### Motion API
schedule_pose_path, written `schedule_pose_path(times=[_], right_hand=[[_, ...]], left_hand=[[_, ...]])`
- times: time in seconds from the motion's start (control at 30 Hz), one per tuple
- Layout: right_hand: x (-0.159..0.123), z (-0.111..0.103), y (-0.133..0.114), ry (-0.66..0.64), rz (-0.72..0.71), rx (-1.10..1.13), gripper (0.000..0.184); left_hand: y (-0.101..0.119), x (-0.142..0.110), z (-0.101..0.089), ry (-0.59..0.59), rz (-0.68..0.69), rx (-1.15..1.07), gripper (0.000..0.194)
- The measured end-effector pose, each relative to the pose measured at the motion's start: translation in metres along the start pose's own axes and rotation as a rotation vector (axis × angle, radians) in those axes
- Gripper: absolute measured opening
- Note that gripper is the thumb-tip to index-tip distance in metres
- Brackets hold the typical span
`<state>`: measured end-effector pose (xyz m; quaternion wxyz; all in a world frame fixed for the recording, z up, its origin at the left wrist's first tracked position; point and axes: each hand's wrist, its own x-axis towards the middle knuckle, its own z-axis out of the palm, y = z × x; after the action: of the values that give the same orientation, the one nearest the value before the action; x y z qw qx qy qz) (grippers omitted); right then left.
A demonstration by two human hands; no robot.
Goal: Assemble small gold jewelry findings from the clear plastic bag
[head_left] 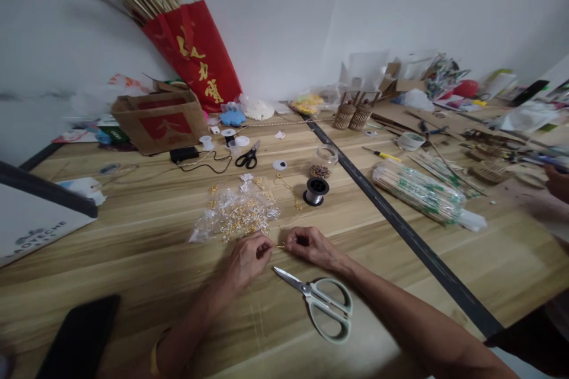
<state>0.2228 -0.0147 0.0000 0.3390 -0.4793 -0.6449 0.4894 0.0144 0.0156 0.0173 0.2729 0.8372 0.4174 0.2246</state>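
Between my two hands runs a short thin gold chain (279, 246), low over the wooden table. My left hand (254, 254) pinches its left end, with thumb and fingers pressed together. At the other end my right hand (310, 245) is closed in a pinch too. Just beyond the left hand lie clear bags of small gold and silver jewellery findings (240, 213). Grey-handled scissors (326, 305) rest below the right hand, tips pointing toward the left one. A spool of clear thread (316, 190) stands beyond the right hand, and another gold chain (291, 190) lies left of it.
A jar of beads (320, 169), black scissors (248, 156) and white spools stand farther back. Plastic-wrapped sticks (420, 192) lie to the right, past a dark strip (400, 228). A phone-like black slab (80, 334) is at near left. Another person's hand (558, 183) shows at far right.
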Motion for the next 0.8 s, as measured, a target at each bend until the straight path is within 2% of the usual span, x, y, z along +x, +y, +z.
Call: schedule_pose_path(times=[0.17, 0.4, 0.8], right_hand=[[0.001, 0.001, 0.001, 0.004, -0.014, -0.013, 0.026], [0.000, 0.001, -0.001, 0.005, -0.007, 0.008, 0.026], [0.001, -0.003, -0.002, -0.011, 0.080, 0.023, 0.039]], left_hand=[[0.001, 0.001, 0.001, -0.001, -0.055, -0.076, 0.012], [0.004, 0.003, 0.004, -0.006, -0.257, -0.442, 0.004], [-0.012, 0.005, 0.003, -0.062, -0.270, -0.637, 0.010]])
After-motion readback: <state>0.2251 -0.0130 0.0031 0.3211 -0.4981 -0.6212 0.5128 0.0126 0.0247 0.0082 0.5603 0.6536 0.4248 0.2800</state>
